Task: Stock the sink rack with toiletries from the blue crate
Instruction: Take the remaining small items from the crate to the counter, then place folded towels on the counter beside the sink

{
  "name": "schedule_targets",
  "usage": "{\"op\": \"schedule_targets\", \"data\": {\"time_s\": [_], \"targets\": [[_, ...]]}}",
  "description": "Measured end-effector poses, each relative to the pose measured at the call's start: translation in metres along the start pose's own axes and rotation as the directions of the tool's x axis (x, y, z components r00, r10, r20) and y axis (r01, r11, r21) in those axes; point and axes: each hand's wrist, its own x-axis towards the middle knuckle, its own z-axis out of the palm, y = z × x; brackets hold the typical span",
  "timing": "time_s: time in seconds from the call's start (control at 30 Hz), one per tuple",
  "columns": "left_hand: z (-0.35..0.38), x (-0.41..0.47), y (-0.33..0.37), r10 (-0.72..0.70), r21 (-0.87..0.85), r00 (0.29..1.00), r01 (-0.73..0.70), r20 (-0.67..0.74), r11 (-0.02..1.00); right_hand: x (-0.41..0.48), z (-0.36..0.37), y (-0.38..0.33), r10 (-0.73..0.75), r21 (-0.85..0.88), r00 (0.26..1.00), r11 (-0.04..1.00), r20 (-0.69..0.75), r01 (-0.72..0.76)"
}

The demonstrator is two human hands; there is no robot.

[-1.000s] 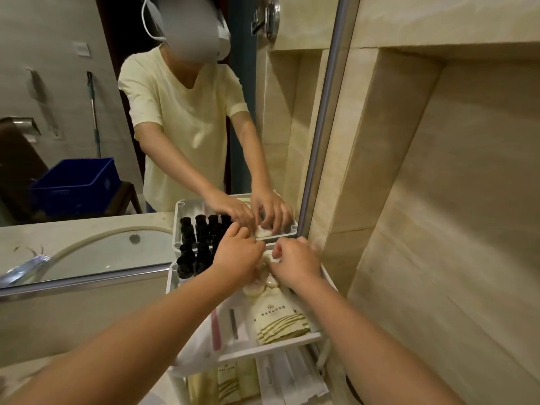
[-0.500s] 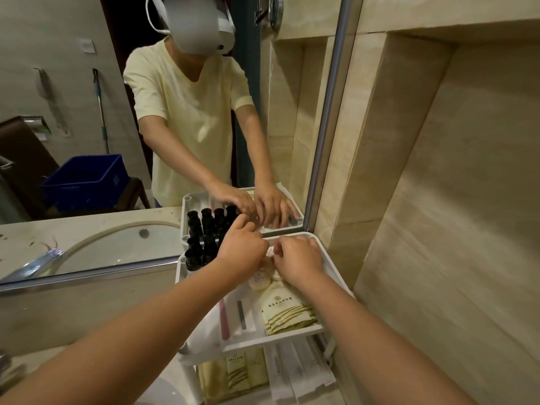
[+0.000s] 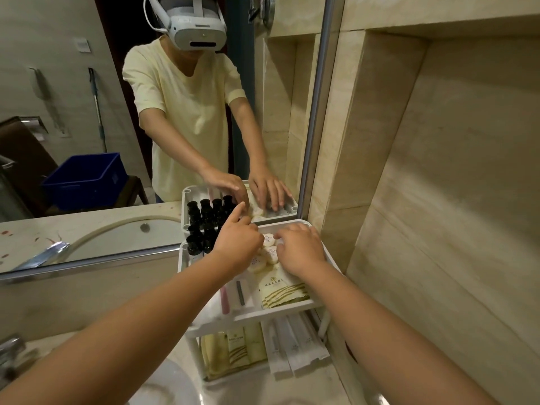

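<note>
A white two-tier sink rack stands against the mirror. Its top shelf holds several small black bottles at the back left, round white soaps in the middle, green-striped sachets at the front right and toothbrush packets at the front left. My left hand hovers over the soaps beside the bottles, index finger stretched toward the mirror. My right hand rests with spread fingers on the soaps. The blue crate shows only as a reflection in the mirror.
The lower shelf carries more sachets and long white packets. A beige tiled wall closes in the right side. The washbasin lies at the lower left with a tap at the far left.
Both hands have spread apart from a close pinch over the soaps. My left index finger now points out and my right fingers lie flat.
</note>
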Motion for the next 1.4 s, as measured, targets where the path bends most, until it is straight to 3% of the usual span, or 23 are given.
{"op": "schedule_targets", "data": {"time_s": [0.33,0.57,1.0,1.4], "targets": [[-0.031,-0.056,0.006,-0.071,-0.319,0.993,0.036,-0.099,0.947,-0.066,-0.032,-0.018,0.030,0.085,0.999,0.996,-0.038,-0.027],[-0.064,-0.124,0.011,-0.097,-0.370,0.986,0.040,-0.137,0.928,-0.130,-0.057,-0.045,0.061,0.035,0.998,0.997,-0.003,-0.061],[-0.081,-0.233,0.040,-0.083,-0.475,0.997,0.070,-0.006,0.877,-0.238,-0.055,-0.095,0.059,-0.043,0.994,0.998,0.093,-0.055],[-0.080,-0.291,0.098,0.005,-0.501,0.999,0.013,0.034,0.866,-0.330,-0.035,-0.079,0.183,-0.038,0.975,0.983,0.126,-0.179]]}}
